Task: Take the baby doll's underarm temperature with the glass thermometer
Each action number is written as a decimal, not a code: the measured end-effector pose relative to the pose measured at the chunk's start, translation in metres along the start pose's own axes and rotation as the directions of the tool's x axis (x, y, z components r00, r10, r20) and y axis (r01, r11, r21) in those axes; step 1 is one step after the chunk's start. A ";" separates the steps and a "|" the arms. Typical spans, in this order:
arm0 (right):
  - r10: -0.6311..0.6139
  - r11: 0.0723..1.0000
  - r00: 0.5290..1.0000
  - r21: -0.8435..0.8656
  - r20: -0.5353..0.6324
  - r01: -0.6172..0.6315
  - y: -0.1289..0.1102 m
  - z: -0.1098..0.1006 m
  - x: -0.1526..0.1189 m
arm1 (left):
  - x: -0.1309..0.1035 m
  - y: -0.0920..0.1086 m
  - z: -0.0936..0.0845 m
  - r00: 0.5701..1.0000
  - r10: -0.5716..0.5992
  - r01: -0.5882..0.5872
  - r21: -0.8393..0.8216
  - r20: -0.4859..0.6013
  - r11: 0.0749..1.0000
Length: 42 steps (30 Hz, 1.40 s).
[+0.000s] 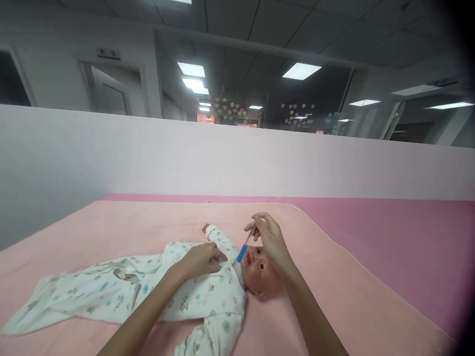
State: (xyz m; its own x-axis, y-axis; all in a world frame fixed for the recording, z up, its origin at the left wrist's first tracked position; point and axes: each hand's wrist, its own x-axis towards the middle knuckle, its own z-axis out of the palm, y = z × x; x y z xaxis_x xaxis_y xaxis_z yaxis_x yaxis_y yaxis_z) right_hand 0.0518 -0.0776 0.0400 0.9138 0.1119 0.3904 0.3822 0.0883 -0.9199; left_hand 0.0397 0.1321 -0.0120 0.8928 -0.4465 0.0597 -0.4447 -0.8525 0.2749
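Peach blanket (326, 296) under the doll (218, 296), already dressed; I see the right hand (270, 237) pinching the blue-ended stick (242, 252) by its mouth, left hand (198, 259) loosely spread on its chest; stick contact unclear.

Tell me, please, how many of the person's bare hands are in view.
2: the left hand is at the chest of the clothed doll; the right hand is by its head, holding a thin blue-ended stick. Some fingers are partly hidden.

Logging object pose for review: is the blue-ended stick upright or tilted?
Tilted: the stick slants from the right hand down leftward to its blue end, near the doll's face.
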 end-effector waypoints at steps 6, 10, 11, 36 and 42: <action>0.010 1.000 1.000 0.022 0.021 -0.010 0.010 -0.013 0.009 | -0.001 0.004 -0.003 0.998 0.061 -0.061 0.026 -0.012 0.998; 0.035 0.995 0.999 0.095 0.029 -0.037 0.016 -0.017 0.014 | 0.001 0.007 -0.008 0.993 0.018 -0.014 0.037 -0.114 0.999; 0.041 0.993 0.999 0.110 0.033 -0.044 0.016 -0.017 0.015 | 0.003 0.008 -0.009 0.989 -0.006 0.012 0.038 -0.147 0.999; 0.097 0.991 0.985 -0.105 0.142 -0.083 0.036 0.005 0.015 | 0.062 -0.020 -0.032 0.971 0.026 0.035 0.248 -0.237 0.968; 0.007 0.964 0.993 -0.265 0.118 0.025 0.051 0.030 0.019 | 0.056 -0.026 -0.039 0.965 0.084 0.014 0.371 -0.247 0.929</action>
State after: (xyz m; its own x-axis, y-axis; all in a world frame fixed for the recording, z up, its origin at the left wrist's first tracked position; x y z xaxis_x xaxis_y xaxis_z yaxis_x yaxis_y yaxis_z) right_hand 0.0851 -0.0417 0.0015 0.8938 0.2282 0.3860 0.4276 -0.1746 -0.8869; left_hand 0.1045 0.1399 0.0213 0.8423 -0.4352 0.3179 -0.4268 -0.8988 -0.0997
